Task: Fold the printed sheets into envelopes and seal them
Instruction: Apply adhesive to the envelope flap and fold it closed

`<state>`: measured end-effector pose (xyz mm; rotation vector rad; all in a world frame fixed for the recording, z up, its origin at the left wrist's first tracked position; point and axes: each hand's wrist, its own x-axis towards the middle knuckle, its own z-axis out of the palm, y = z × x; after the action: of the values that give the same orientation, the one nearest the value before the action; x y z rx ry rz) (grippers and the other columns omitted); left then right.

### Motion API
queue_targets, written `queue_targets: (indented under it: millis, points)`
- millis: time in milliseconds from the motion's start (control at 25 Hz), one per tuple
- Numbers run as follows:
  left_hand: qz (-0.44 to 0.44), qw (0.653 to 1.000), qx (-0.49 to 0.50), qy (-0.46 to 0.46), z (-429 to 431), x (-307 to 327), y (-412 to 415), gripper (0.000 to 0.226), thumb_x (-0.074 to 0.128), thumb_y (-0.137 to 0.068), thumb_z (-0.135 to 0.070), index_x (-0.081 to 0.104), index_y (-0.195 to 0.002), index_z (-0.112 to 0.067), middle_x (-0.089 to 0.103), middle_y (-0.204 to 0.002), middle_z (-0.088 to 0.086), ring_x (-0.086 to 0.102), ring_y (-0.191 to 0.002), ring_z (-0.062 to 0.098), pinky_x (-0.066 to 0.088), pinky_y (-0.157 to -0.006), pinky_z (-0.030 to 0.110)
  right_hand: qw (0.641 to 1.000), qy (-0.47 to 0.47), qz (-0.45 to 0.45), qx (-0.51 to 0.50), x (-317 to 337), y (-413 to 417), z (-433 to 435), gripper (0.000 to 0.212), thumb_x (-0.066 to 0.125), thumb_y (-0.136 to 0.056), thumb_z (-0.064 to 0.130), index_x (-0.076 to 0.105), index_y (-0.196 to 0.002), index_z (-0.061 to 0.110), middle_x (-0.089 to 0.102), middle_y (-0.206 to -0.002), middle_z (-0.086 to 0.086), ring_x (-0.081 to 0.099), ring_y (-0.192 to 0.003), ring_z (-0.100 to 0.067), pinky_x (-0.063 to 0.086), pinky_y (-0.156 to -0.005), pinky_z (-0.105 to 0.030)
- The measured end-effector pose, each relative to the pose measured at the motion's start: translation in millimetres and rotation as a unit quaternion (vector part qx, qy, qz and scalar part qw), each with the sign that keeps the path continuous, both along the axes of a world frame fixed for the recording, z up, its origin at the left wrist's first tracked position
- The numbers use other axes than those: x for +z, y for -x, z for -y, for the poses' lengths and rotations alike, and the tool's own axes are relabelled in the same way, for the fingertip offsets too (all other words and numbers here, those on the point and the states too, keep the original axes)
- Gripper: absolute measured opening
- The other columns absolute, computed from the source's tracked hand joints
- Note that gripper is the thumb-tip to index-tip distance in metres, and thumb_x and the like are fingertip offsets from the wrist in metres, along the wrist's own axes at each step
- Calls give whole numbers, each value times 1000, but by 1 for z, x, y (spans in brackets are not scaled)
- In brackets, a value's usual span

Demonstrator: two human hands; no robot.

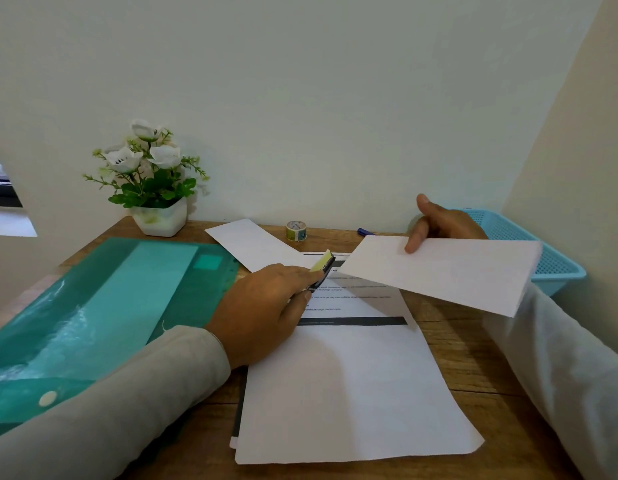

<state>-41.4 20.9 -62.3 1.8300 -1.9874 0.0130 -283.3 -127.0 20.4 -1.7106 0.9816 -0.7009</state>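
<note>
1. A green plastic folder is lying flat on the left part of the wooden table, with a sleeve crossing over its near corner.
2. A white flower pot is standing behind the folder, against the wall.
3. The left hand is resting on the top left of the printed sheets, its fingers curling round a small black tool whose pale yellow tip is pointing up and to the right.
4. A far envelope is lying flat and at a slant on the table, just behind the left hand, its near end reaching the top of the sheets.
5. A tape roll is sitting on its side near the wall, just right of that envelope.
6. The printed sheets are lying stacked in the middle of the table, the top one showing text lines and a dark bar.
7. A blue pen is lying near the wall, mostly hidden.
8. The right hand is holding a white envelope in the air above the sheets' right top corner, one finger pressing on its upper face, the thumb sticking up clear of it and the other fingers hiding behind it.
9. A blue basket is sitting at the right edge, partly behind the held envelope.
</note>
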Motion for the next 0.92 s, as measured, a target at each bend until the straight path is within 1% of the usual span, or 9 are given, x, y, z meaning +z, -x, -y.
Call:
queue_targets:
  millis: [120, 240, 400, 480, 560, 640, 720, 800, 920]
  points:
    - [-10, 1000, 0, -15, 2, -1, -1, 46, 36, -105, -39, 39, -150, -34, 47, -151, -10, 43, -136, 12, 30, -112, 23, 1000, 14, 20, -7, 0, 1, -2, 76, 33, -101, 57, 72, -45, 22, 63, -49, -2, 56, -39, -10, 41, -39, -13]
    - [-38, 999, 1, -13, 4, -2, -3, 44, 41, -105, -36, 43, -148, -34, 49, -150, -10, 44, -135, 11, 34, -114, 27, 999, 20, 39, -12, -4, -4, -7, 68, 43, -80, 72, 71, -44, 22, 61, -49, -3, 56, -42, -10, 42, -42, -13]
    - [-46, 999, -2, -18, 6, -3, -4, 42, 42, -105, -35, 47, -146, -32, 50, -148, -10, 44, -135, 10, 35, -114, 28, 999, 39, 9, -23, -15, -16, -7, 76, 38, -102, 55, 72, -44, 20, 61, -50, -6, 58, -48, -12, 48, -52, -19]
    - [-41, 999, -1, -23, 6, -2, -3, 42, 42, -105, -36, 48, -146, -31, 50, -148, -10, 44, -135, 10, 35, -115, 29, 999, 46, -3, -19, -18, -19, -7, 77, 38, -104, 53, 72, -44, 20, 62, -50, -5, 59, -49, -13, 49, -54, -21]
    - [-39, 999, -1, -22, 6, -2, -3, 42, 42, -104, -36, 48, -146, -31, 50, -148, -10, 44, -134, 10, 34, -114, 28, 999, 37, 3, -22, -19, -20, -8, 77, 38, -105, 51, 71, -43, 20, 61, -49, -5, 59, -47, -10, 49, -52, -17]
    - [-41, 999, -1, -20, 6, -2, -3, 42, 42, -105, -35, 49, -145, -30, 50, -148, -10, 43, -134, 10, 32, -114, 26, 999, 37, 7, -20, -22, -20, -8, 75, 39, -101, 55, 71, -44, 19, 60, -51, -7, 58, -47, -10, 49, -51, -15]
    - [-46, 999, -2, -16, 6, -2, -3, 42, 42, -104, -36, 48, -145, -30, 50, -148, -11, 43, -134, 9, 32, -113, 26, 999, 34, 5, -16, -25, -21, -9, 69, 42, -88, 65, 72, -45, 19, 61, -52, -9, 59, -47, -12, 49, -50, -16]
    - [-59, 998, -3, -10, 7, -3, -4, 42, 43, -104, -36, 48, -146, -32, 50, -148, -12, 44, -132, 8, 36, -112, 26, 999, 33, 19, -20, -28, -22, -10, 65, 45, -79, 68, 72, -45, 20, 61, -52, -9, 58, -47, -12, 49, -50, -17]
    - [-68, 998, -6, -4, 8, -6, -6, 43, 44, -103, -38, 48, -146, -34, 50, -147, -14, 47, -129, 7, 40, -111, 29, 999, 21, 43, -18, -31, -24, -8, 65, 46, -81, 66, 72, -45, 19, 61, -52, -9, 58, -49, -13, 49, -52, -19]
